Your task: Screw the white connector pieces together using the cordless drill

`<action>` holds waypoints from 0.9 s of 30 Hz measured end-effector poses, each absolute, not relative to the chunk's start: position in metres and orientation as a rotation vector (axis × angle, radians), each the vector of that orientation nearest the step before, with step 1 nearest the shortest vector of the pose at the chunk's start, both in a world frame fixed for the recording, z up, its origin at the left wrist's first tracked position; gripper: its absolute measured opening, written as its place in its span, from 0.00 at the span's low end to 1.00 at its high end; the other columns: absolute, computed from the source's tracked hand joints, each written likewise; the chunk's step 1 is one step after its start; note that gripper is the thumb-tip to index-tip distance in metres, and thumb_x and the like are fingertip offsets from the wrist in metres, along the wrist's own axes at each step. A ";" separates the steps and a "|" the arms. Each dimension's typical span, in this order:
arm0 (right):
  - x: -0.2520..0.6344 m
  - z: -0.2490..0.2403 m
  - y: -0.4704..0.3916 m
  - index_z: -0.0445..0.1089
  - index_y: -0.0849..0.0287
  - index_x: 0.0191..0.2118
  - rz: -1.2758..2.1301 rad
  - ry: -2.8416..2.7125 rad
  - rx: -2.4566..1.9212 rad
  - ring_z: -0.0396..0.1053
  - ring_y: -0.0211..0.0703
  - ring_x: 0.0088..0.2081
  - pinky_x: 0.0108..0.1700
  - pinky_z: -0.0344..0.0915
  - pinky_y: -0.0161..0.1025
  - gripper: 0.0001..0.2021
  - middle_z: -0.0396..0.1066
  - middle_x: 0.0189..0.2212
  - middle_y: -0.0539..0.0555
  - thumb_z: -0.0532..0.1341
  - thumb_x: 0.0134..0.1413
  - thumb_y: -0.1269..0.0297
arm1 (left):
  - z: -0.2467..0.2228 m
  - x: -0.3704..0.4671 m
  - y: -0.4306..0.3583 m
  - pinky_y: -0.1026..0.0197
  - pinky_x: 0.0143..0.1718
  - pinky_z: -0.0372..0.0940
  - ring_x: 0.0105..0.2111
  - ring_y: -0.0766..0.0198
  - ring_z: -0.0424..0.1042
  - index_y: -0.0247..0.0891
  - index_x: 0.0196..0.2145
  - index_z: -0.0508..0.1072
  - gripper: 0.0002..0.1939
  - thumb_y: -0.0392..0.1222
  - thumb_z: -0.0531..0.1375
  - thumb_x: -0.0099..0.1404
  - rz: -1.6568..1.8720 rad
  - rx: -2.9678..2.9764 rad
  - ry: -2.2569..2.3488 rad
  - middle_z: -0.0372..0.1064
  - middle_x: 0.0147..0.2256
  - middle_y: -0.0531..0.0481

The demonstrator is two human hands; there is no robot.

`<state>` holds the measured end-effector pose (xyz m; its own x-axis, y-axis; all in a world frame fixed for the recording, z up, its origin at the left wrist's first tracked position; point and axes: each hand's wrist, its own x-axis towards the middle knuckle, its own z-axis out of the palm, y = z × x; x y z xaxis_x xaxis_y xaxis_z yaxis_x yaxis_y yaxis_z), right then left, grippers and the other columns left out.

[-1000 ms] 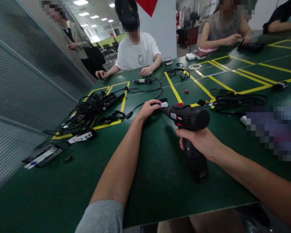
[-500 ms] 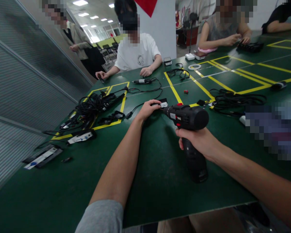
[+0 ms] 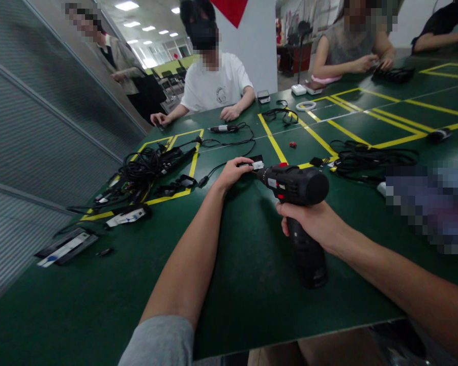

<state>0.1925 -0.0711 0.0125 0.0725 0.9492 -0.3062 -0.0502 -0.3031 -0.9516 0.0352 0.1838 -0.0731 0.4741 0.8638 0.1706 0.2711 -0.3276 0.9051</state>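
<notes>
My right hand (image 3: 313,223) is wrapped round the grip of a black cordless drill (image 3: 295,183) with red details. The drill lies level, its chuck pointing left towards a small black device with a white label (image 3: 258,165). My left hand (image 3: 232,173) holds that device against the green table, fingers closed over its near side. Where the drill's tip meets the device is too small to make out. A black cable with a plug (image 3: 204,181) lies just left of my left hand.
A tangled heap of black cables (image 3: 148,165) lies at the left, near labelled black parts (image 3: 127,217). Coiled cables (image 3: 374,155) lie at the right. A black pen-shaped tool (image 3: 223,128) lies ahead. Across the green table (image 3: 244,284) sits a person in a white shirt (image 3: 217,84).
</notes>
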 end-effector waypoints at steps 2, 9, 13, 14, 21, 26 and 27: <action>0.193 0.012 -0.071 0.67 0.59 0.32 1.384 -0.963 -1.436 0.63 0.36 0.16 0.20 0.57 0.33 0.06 0.67 0.14 0.49 0.63 0.44 0.68 | -0.074 0.035 0.184 0.58 0.49 0.63 0.40 0.61 0.70 0.37 0.41 0.78 0.19 0.46 0.66 0.51 0.851 1.840 0.947 0.75 0.40 0.48; 0.193 0.011 -0.071 0.68 0.59 0.32 1.380 -0.977 -1.437 0.63 0.37 0.17 0.20 0.58 0.33 0.06 0.68 0.14 0.50 0.62 0.45 0.67 | -0.070 0.034 0.181 0.58 0.48 0.63 0.39 0.61 0.70 0.36 0.42 0.78 0.20 0.46 0.66 0.51 0.822 1.843 0.949 0.75 0.40 0.47; 0.193 0.010 -0.071 0.67 0.60 0.31 1.370 -0.985 -1.448 0.63 0.36 0.17 0.20 0.58 0.33 0.05 0.68 0.14 0.50 0.62 0.45 0.67 | -0.068 0.033 0.181 0.58 0.48 0.62 0.40 0.61 0.70 0.36 0.43 0.77 0.21 0.47 0.66 0.51 0.801 1.897 0.953 0.75 0.41 0.47; 0.193 0.010 -0.070 0.67 0.60 0.31 1.369 -0.985 -1.451 0.63 0.36 0.17 0.20 0.58 0.33 0.05 0.69 0.14 0.50 0.62 0.45 0.67 | -0.068 0.033 0.181 0.58 0.49 0.62 0.40 0.60 0.70 0.36 0.43 0.77 0.22 0.47 0.66 0.51 0.799 1.901 0.955 0.75 0.41 0.47; 0.193 0.009 -0.070 0.68 0.60 0.32 1.362 -0.977 -1.445 0.63 0.36 0.16 0.19 0.57 0.32 0.06 0.68 0.14 0.50 0.63 0.45 0.67 | -0.068 0.033 0.181 0.57 0.51 0.63 0.42 0.59 0.70 0.37 0.44 0.77 0.23 0.47 0.66 0.51 0.790 1.922 0.969 0.75 0.43 0.47; 0.193 0.009 -0.070 0.68 0.60 0.30 1.378 -0.976 -1.428 0.64 0.36 0.17 0.20 0.58 0.33 0.05 0.69 0.14 0.51 0.63 0.45 0.66 | -0.068 0.033 0.180 0.57 0.51 0.62 0.42 0.59 0.70 0.37 0.44 0.77 0.23 0.47 0.66 0.50 0.793 1.898 0.966 0.75 0.43 0.47; 0.192 0.008 -0.070 0.68 0.60 0.29 1.378 -0.975 -1.424 0.64 0.36 0.17 0.20 0.58 0.33 0.05 0.69 0.14 0.51 0.63 0.45 0.66 | -0.067 0.033 0.180 0.57 0.50 0.63 0.42 0.59 0.71 0.37 0.44 0.77 0.23 0.47 0.66 0.50 0.791 1.893 0.969 0.75 0.43 0.47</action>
<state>0.1922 -0.0704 0.0084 0.0675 0.9555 -0.2870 -0.0471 -0.2843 -0.9576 0.0332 0.1800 -0.0674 0.5009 0.8523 0.1506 0.3183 -0.3432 0.8837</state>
